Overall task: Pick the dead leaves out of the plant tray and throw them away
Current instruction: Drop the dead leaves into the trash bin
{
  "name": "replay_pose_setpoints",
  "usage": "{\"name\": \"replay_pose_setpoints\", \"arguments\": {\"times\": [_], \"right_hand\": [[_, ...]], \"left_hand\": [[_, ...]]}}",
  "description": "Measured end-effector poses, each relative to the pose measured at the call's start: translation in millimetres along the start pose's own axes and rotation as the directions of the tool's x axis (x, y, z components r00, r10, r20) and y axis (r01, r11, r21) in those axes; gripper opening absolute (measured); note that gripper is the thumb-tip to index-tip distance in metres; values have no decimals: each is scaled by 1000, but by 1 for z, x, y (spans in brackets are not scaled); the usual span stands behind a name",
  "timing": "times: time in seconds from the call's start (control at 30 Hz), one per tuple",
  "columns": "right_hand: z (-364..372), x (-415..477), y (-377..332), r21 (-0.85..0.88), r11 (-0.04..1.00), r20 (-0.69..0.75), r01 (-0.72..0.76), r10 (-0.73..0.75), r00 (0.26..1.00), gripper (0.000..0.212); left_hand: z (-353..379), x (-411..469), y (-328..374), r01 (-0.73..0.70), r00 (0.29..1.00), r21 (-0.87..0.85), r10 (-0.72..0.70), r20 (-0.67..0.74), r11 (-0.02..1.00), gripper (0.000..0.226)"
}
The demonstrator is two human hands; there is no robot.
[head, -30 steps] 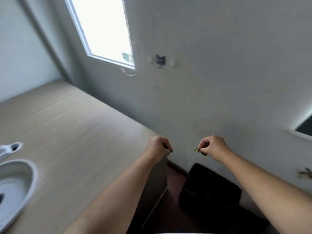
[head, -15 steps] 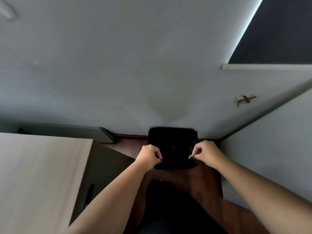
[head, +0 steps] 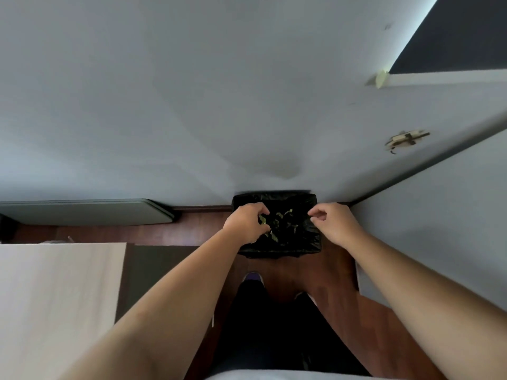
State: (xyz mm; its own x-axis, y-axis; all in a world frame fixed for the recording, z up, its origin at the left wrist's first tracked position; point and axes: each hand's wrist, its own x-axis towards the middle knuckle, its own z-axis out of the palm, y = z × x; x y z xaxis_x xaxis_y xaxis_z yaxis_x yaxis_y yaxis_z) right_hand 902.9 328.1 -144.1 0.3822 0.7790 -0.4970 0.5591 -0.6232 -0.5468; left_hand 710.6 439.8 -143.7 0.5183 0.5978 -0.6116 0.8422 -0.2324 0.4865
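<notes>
A small bin (head: 290, 252) lined with a black bag stands on the brown floor against the wall, in the corner. Several small green and brown dead leaves (head: 280, 215) lie inside it. Both my hands hover over its opening. My left hand (head: 244, 223) is at the bin's left rim, thumb and forefinger curled, with one leaf (head: 262, 220) in the gap between them; whether they still touch it is unclear. Over the right rim, my right hand (head: 336, 224) has its fingers apart and nothing in them. The plant tray is out of view.
A light wooden counter (head: 55, 297) fills the lower left, its dark side facing the bin. A grey flat panel (head: 82, 212) leans along the wall at left. A side wall (head: 439, 220) closes in on the right. My shoe (head: 253, 278) stands just short of the bin.
The view swung from the counter and window down to the bin. Both hands came down over the bin and loosened; the leaf in my right hand is gone from its fingers.
</notes>
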Motion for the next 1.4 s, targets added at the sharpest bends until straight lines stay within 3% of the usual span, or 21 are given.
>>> {"name": "replay_pose_setpoints", "arguments": {"times": [0.13, 0.3, 0.5, 0.63, 0.73, 0.93, 1.1, 1.2, 1.4], "right_hand": [[-6, -10, -2, -80, 997, 83, 16, -10, 997, 11], [-10, -21, -38, -185, 966, 193, 181, -145, 970, 11], [2, -51, -137, -236, 860, 290, 453, -383, 877, 11], [39, -100, -217, -228, 720, 377, 656, -556, 741, 10], [83, -155, -268, -202, 562, 475, 802, -660, 582, 9], [168, -267, -335, -75, 348, 633, 935, -708, 314, 12], [248, -358, -368, -6, 204, 700, 979, -699, 150, 14], [299, -407, -384, 5, 127, 732, 992, -677, 83, 14], [392, -479, -392, 13, -126, 828, 992, -555, -81, 34]], "left_hand": [[-9, -20, -8, 21, 999, 21, -21, -25, 1000, 31], [-19, -78, -19, 108, 974, -80, -122, -192, 991, 25], [-36, -191, -44, 204, 859, -188, -267, -436, 961, 25], [-36, -288, -77, 288, 685, -320, -428, -590, 903, 20], [-18, -372, -109, 333, 501, -491, -592, -631, 805, 15], [37, -522, -171, 437, 184, -688, -806, -562, 580, 15], [94, -624, -229, 443, 19, -786, -881, -473, 431, 12], [119, -675, -269, 498, 14, -779, -903, -430, 380, 20], [156, -744, -338, 598, 108, -712, -917, -384, 368, 39]]}}
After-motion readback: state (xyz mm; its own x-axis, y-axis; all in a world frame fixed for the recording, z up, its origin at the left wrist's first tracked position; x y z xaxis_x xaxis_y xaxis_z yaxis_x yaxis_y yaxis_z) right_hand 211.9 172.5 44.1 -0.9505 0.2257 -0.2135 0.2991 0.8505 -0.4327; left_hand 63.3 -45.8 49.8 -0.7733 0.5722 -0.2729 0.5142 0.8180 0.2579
